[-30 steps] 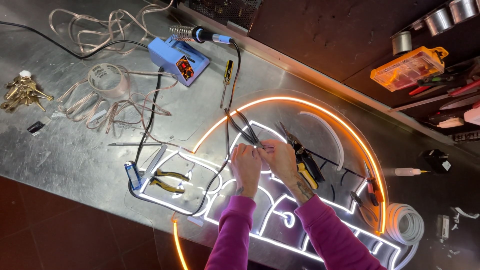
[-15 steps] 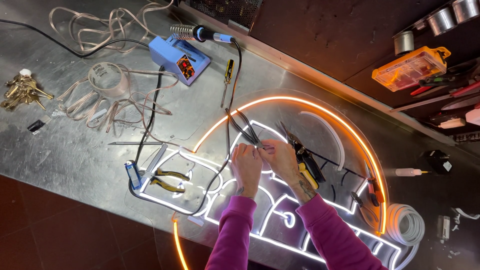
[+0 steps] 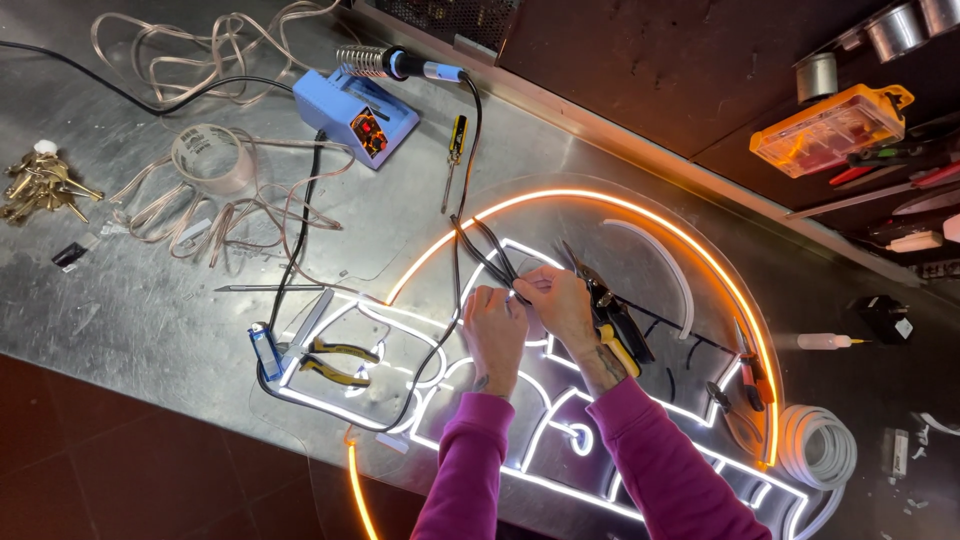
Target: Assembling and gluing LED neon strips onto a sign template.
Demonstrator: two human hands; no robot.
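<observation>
My left hand [image 3: 494, 330] and my right hand [image 3: 552, 302] meet over the middle of a lit neon sign [image 3: 640, 215] with an orange arc and white lines. Both hands pinch the ends of thin black wires [image 3: 478, 250] that run up toward the soldering iron [image 3: 400, 63]. Black and yellow cutters [image 3: 615, 320] lie just right of my right hand. Both arms wear magenta sleeves.
A blue soldering station [image 3: 355, 115] stands at the back. Yellow-handled pliers [image 3: 335, 360] and a blue lighter [image 3: 266, 350] lie left. A tape roll [image 3: 210, 155], clear cable loops [image 3: 190, 40], keys [image 3: 35, 185], a small screwdriver [image 3: 454, 150], a white strip coil [image 3: 815, 445], an orange case [image 3: 830, 128].
</observation>
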